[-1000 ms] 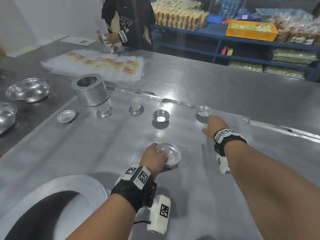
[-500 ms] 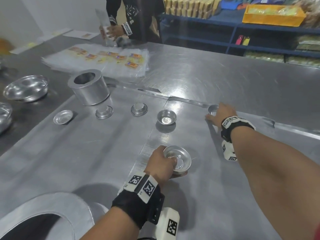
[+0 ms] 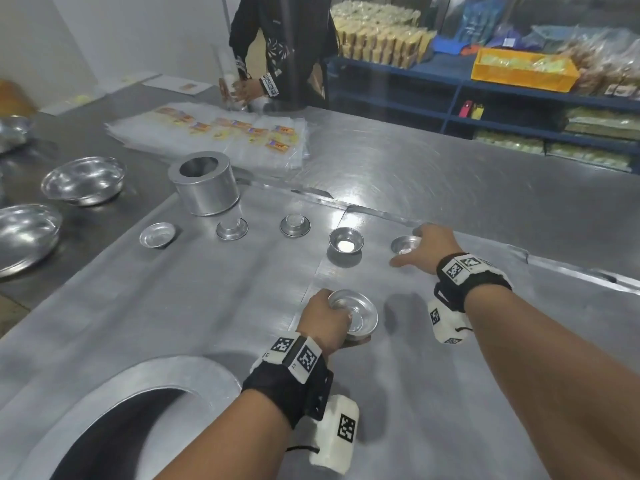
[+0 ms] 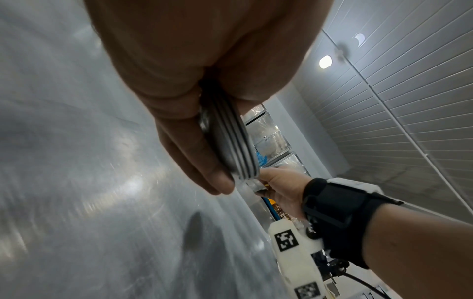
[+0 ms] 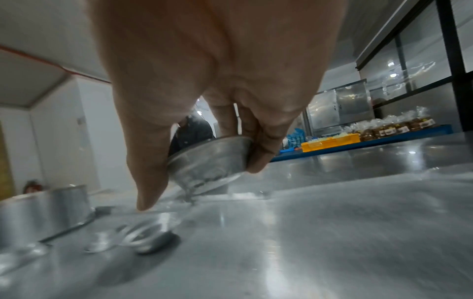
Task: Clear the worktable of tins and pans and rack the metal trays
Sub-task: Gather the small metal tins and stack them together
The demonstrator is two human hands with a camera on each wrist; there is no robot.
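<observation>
Small tart tin (image 5: 210,159) tilted off the surface (image 3: 173,306), pinched by right hand (image 3: 429,249) thumb & fingers; left hand (image 3: 323,318) grips nested tin stack (image 3: 356,315), prob. to receive it; four loose tins remain w/ ring mould (image 3: 204,183).

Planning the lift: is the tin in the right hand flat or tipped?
Tipped. The small tin, pinched by the right hand, has one edge raised off the worktable.

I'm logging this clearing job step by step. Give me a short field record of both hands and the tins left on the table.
left hand: grips a nested stack of small tins
right hand: pinches one small tin, tilted, one edge lifted off the worktable
loose small tins: four in a row, left of the right hand
large round tin: upright, behind the row
</observation>
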